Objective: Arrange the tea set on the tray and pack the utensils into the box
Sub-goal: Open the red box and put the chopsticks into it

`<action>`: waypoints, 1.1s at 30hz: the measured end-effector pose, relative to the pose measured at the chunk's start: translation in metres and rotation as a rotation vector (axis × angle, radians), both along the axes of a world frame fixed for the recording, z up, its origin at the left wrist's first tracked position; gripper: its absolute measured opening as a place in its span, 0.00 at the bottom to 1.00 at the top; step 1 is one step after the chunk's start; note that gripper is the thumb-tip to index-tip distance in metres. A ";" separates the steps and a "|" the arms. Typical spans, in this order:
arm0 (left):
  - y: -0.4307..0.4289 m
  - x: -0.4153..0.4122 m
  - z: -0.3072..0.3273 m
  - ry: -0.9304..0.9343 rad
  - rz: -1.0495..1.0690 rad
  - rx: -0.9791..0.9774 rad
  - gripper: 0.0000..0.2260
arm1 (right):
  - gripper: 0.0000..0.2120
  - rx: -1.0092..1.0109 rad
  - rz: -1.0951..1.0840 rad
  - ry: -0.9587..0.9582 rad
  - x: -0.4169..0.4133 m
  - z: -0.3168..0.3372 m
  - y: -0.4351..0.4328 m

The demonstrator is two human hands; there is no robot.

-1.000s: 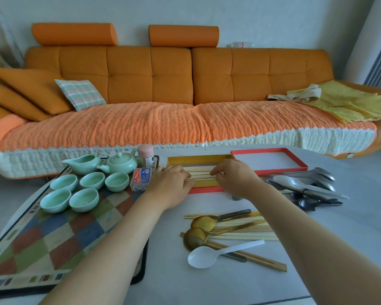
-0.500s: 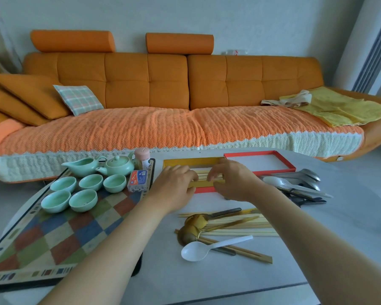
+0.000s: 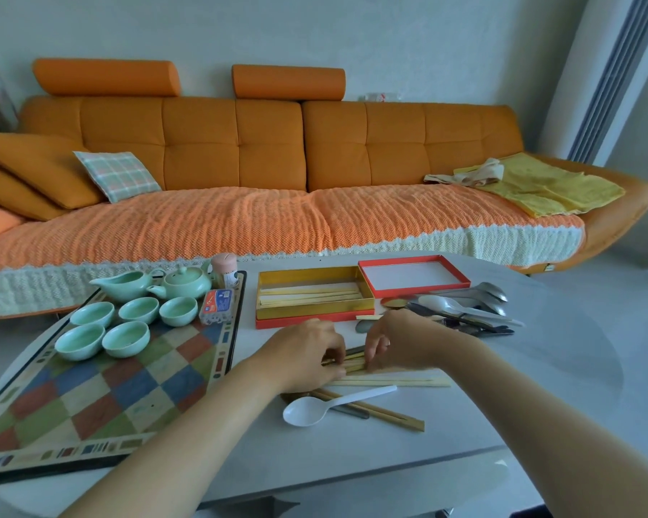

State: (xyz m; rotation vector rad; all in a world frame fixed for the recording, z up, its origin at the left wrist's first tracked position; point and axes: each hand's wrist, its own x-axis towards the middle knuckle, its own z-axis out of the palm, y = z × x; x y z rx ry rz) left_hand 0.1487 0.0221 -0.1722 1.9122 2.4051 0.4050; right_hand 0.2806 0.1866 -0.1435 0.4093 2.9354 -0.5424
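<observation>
My left hand (image 3: 307, 353) and right hand (image 3: 399, 340) sit close together, knuckles up. The fingers of both curl down and pinch a few pale wooden chopsticks (image 3: 390, 382) that lie flat on the smooth grey-white table (image 3: 483, 424). The sticks are thin, square-edged and matte, and the longest runs out past my right wrist. Just nearer me lie a glossy white plastic spoon (image 3: 315, 408), bowl to the left, and a pair of darker brown chopsticks (image 3: 386, 413) slanting under its handle.

Beyond my hands stands the shallow rectangular box (image 3: 296, 321), red outside and shiny gold within, with packed chopsticks (image 3: 311, 295) laid lengthwise in it. Its red lid (image 3: 412, 274), white inside, lies open side up against the box's right end. Right of that is a loose heap of metal spoons (image 3: 491, 291), mixed with dark-handled pieces.

On my left, the flat chequered tray (image 3: 90, 401) with a black rim carries five smooth celadon cups (image 3: 139, 310) in two rows. Behind them are a matching teapot (image 3: 186, 284) and a pouring jug (image 3: 122, 287). A pink-capped jar (image 3: 224, 269) and a small clear plastic case (image 3: 217, 304) sit at its right edge.

A strip of table shows between tray and box, and a broad patch runs to the near edge. Behind stands an orange sofa (image 3: 240, 151) with a knitted cover.
</observation>
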 end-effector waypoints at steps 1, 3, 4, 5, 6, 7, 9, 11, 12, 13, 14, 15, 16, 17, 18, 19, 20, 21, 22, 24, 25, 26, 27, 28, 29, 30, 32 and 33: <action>0.000 -0.002 -0.001 -0.001 0.015 0.010 0.07 | 0.03 0.009 -0.016 0.035 0.000 -0.003 0.001; -0.001 -0.006 -0.002 0.006 0.041 0.032 0.07 | 0.05 0.046 -0.033 0.081 -0.002 -0.007 0.001; -0.001 -0.008 -0.002 0.016 0.051 0.043 0.06 | 0.07 0.065 -0.035 0.096 -0.003 -0.008 0.001; -0.002 -0.010 -0.002 0.028 0.057 0.054 0.05 | 0.07 0.077 -0.030 0.109 -0.004 -0.008 0.001; -0.003 -0.010 -0.001 0.038 0.058 0.066 0.05 | 0.07 0.081 -0.015 0.119 -0.004 -0.007 0.000; -0.003 -0.011 0.000 0.043 0.055 0.076 0.05 | 0.06 0.075 0.004 0.121 -0.004 -0.006 -0.001; -0.003 -0.010 0.003 0.030 0.042 0.070 0.05 | 0.06 0.042 0.028 0.069 -0.003 -0.003 -0.003; -0.003 -0.007 0.007 -0.002 0.029 0.026 0.06 | 0.10 0.038 0.056 -0.032 -0.002 -0.002 -0.006; -0.004 -0.006 0.007 -0.008 0.021 -0.002 0.08 | 0.10 0.040 0.070 -0.071 -0.002 -0.002 -0.007; -0.004 -0.006 0.007 -0.001 0.014 -0.027 0.09 | 0.11 0.043 0.081 -0.090 -0.001 -0.002 -0.007; -0.005 -0.005 0.007 0.009 0.009 -0.049 0.10 | 0.10 0.052 0.085 -0.088 -0.001 -0.002 -0.008; -0.005 -0.005 0.007 0.016 0.008 -0.061 0.10 | 0.09 0.069 0.085 -0.072 -0.001 -0.001 -0.008; -0.005 -0.005 0.006 0.019 0.009 -0.067 0.10 | 0.07 0.090 0.084 -0.052 -0.001 0.000 -0.007; -0.005 -0.005 0.006 0.022 0.011 -0.067 0.10 | 0.07 0.109 0.085 -0.037 0.000 0.001 -0.007; -0.005 -0.005 0.006 0.028 0.014 -0.067 0.10 | 0.07 0.122 0.088 -0.031 0.000 0.002 -0.008; -0.004 -0.005 0.006 0.035 0.015 -0.064 0.10 | 0.08 0.127 0.094 -0.026 0.001 0.002 -0.008; -0.004 -0.005 0.006 0.038 0.015 -0.055 0.09 | 0.08 0.123 0.097 -0.015 0.002 0.002 -0.007; -0.003 -0.007 0.006 0.025 0.019 -0.040 0.08 | 0.08 0.108 0.092 0.004 0.003 0.003 -0.006; -0.003 -0.008 0.008 -0.003 0.029 -0.020 0.07 | 0.08 0.090 0.080 0.031 0.003 0.003 -0.004; -0.004 -0.014 0.012 -0.067 0.065 0.043 0.05 | 0.09 0.073 0.041 0.107 0.001 0.006 0.001; -0.004 -0.017 0.016 -0.095 0.089 0.086 0.05 | 0.09 0.074 0.018 0.148 0.000 0.007 0.004; -0.005 -0.022 0.019 -0.119 0.115 0.138 0.05 | 0.10 0.079 -0.003 0.184 -0.003 0.008 0.007; -0.005 -0.028 0.021 -0.136 0.145 0.195 0.05 | 0.11 0.084 -0.019 0.213 -0.005 0.010 0.010; -0.006 -0.035 0.023 -0.150 0.180 0.254 0.04 | 0.11 0.085 -0.031 0.235 -0.009 0.010 0.013; -0.006 -0.041 0.025 -0.165 0.218 0.311 0.04 | 0.11 0.079 -0.044 0.252 -0.012 0.011 0.016; -0.007 -0.048 0.026 -0.183 0.256 0.366 0.05 | 0.11 0.066 -0.062 0.270 -0.016 0.012 0.018; -0.007 -0.060 0.027 -0.232 0.330 0.441 0.06 | 0.11 0.034 -0.098 0.322 -0.028 0.012 0.021; -0.007 -0.065 0.026 -0.247 0.363 0.460 0.06 | 0.12 0.038 -0.109 0.357 -0.035 0.012 0.022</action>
